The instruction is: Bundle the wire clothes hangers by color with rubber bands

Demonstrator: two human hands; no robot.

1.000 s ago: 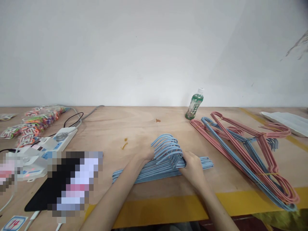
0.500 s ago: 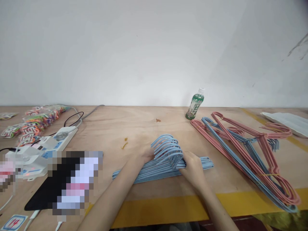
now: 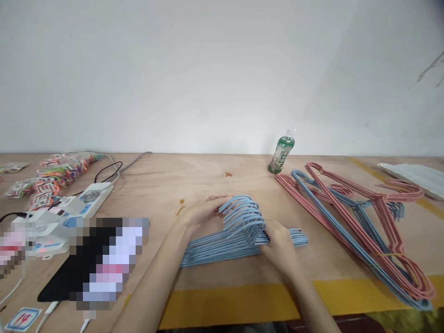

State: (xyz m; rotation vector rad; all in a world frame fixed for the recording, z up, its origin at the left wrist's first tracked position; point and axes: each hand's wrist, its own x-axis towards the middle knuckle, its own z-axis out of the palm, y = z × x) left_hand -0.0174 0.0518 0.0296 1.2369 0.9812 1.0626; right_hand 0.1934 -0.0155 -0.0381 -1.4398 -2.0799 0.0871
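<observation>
A bundle of blue hangers (image 3: 222, 247) lies on the table before me, its curved hooks stacked together and pointing up and left. My right hand (image 3: 280, 240) is closed around the bundle just right of the hooks; part of its fingers is hidden behind the wires. At the hook tips is my left hand (image 3: 204, 210), its fingers reaching over them and its thumb below. The wires partly cover those fingertips. My left forearm hides the left end of the bundle.
Pink hangers (image 3: 385, 222) and more blue hangers (image 3: 326, 219) are piled at right, near a white tray (image 3: 412, 178). A green-labelled bottle (image 3: 281, 152) stands by the wall. At left are a black tablet-like device (image 3: 76, 263), a power strip (image 3: 99, 194) and colourful packets (image 3: 52, 178).
My left hand has come up and left from behind the bundle to the hook tips, and more of it shows. My right hand keeps its hold.
</observation>
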